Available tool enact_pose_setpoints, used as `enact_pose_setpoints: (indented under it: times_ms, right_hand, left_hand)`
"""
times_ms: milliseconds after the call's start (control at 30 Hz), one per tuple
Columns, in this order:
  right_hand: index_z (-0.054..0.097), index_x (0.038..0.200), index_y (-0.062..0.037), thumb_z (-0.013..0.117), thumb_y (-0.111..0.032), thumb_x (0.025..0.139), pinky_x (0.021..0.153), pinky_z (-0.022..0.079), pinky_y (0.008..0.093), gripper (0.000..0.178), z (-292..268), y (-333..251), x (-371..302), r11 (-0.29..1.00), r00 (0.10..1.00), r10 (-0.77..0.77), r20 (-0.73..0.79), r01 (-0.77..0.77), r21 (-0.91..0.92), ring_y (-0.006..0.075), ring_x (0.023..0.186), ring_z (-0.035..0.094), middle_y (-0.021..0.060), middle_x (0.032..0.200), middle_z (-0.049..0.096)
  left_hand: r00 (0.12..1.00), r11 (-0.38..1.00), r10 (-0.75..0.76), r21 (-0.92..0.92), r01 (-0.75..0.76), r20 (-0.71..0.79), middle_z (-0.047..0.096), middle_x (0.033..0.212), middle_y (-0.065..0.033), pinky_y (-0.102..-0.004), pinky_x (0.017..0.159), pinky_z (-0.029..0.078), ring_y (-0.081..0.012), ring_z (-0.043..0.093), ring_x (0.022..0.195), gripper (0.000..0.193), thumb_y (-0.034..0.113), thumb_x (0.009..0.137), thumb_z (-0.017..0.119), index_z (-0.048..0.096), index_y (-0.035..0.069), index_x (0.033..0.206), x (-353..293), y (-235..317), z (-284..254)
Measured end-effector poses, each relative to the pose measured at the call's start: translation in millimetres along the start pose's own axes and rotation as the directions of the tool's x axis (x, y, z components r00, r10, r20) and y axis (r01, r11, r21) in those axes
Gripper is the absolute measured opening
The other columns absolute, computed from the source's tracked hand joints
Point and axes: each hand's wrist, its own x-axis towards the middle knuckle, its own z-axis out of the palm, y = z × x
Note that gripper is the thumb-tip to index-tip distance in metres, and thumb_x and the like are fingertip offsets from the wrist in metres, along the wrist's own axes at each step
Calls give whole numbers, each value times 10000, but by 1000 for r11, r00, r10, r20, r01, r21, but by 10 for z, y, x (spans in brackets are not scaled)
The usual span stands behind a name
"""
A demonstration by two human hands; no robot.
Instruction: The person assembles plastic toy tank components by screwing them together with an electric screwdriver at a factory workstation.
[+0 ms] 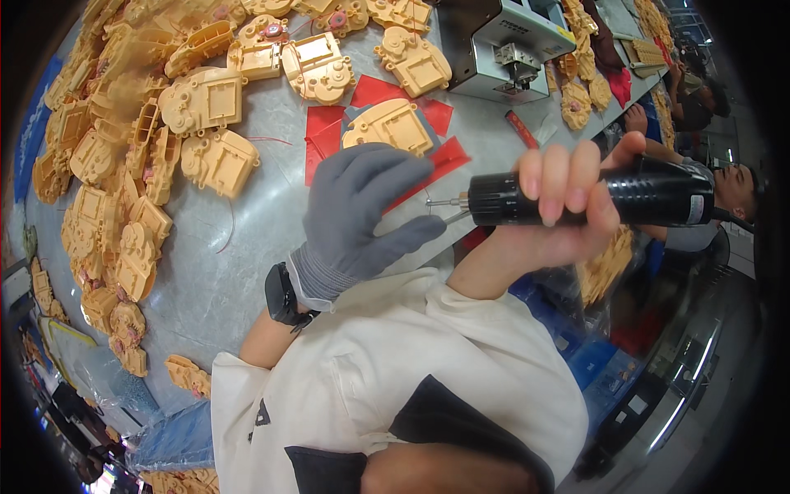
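Note:
My right hand (568, 185) is wrapped round a black electric screwdriver (502, 198), held level with its silver bit pointing left. Whether a screw sits on the bit's tip is too small to tell. My left hand (358, 210), in a grey glove, has its thumb and fingers apart, and the bit's tip is close to the gap between them. Just beyond the gloved fingers lies a yellow plastic housing (391, 128) on a red and grey fixture (325, 136). The gloved hand covers its near edge, so I cannot tell if they touch.
Many similar yellow housings (202, 99) are heaped on the grey table (197, 272) to the left and far side. A metal box-shaped machine (510, 49) stands at the far right, near a small red tube (521, 129). Another person (732, 185) is at the right.

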Motion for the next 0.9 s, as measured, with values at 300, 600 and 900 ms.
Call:
enact_pose_setpoints:
  times_ms: [300,600,900]
  right_hand:
    - [227,1401,-157,385,-82,848,579,429,354,580,-28,-10,14,1000,999,10,33,-10,14,168,540,462,52,713,443]
    - [220,1402,-151,385,-70,841,579,433,362,590,-30,-10,25,1000,999,3,50,-4,6,175,543,470,60,720,449]
    - [204,1410,-164,396,-34,801,561,442,367,652,11,-29,36,996,997,61,57,-57,-71,178,497,462,58,692,447]
  left_hand:
    - [997,999,38,-13,-38,72,635,897,-34,-340,806,445,-236,564,937,261,95,617,777,665,108,852,12,-61,16]
    - [994,996,72,41,-75,78,629,892,-27,-344,798,445,-238,563,926,254,103,624,775,661,123,850,20,-51,16]
    - [992,995,86,50,-91,93,624,916,-23,-349,814,436,-240,553,938,259,94,640,762,650,125,871,6,-56,25]
